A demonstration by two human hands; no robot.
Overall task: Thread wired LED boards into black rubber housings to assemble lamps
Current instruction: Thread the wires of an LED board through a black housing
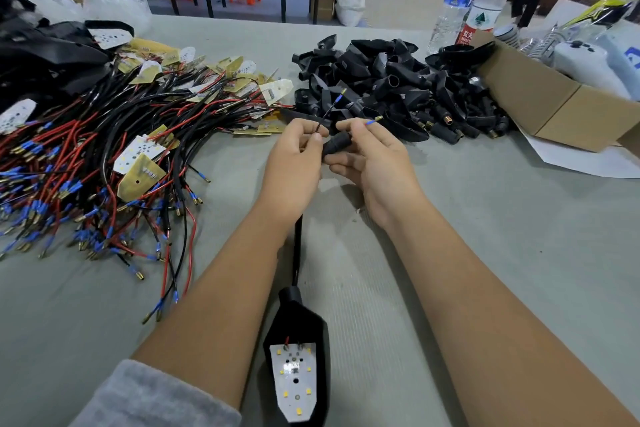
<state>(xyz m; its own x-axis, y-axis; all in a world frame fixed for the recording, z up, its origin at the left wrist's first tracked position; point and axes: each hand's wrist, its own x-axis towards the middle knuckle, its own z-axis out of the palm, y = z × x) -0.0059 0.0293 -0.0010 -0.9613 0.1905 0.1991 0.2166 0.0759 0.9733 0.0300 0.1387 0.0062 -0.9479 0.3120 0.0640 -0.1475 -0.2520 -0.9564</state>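
The black rubber housing (298,329) with its white, shield-shaped LED board (294,381) lies on the grey desk (450,253) at the near edge, between your forearms, and its black sheathed cable (298,250) runs away from you up into your hands. The housing looks soft and light, so it should flex rather than resist; the board is likely stiff and thin, and its soldered wire joints look like the fragile spot, so take hold of the rubber body or the cable sheath, not the board end. Your left hand (294,163) has its thumb and forefinger pressed together on a thin black wire (325,116) that sticks up and away, ending in a blue-sleeved brass terminal (341,94). Your right hand (370,156) curls its fingers (356,130) round a short black rubber sleeve (337,146) held between both hands, with a second blue-tipped terminal (374,121) poking out past its fingertips. The pile of loose black rubber housings (398,87) sits just beyond your hands, and the heap of red and black wired boards (104,156) lies to the left.
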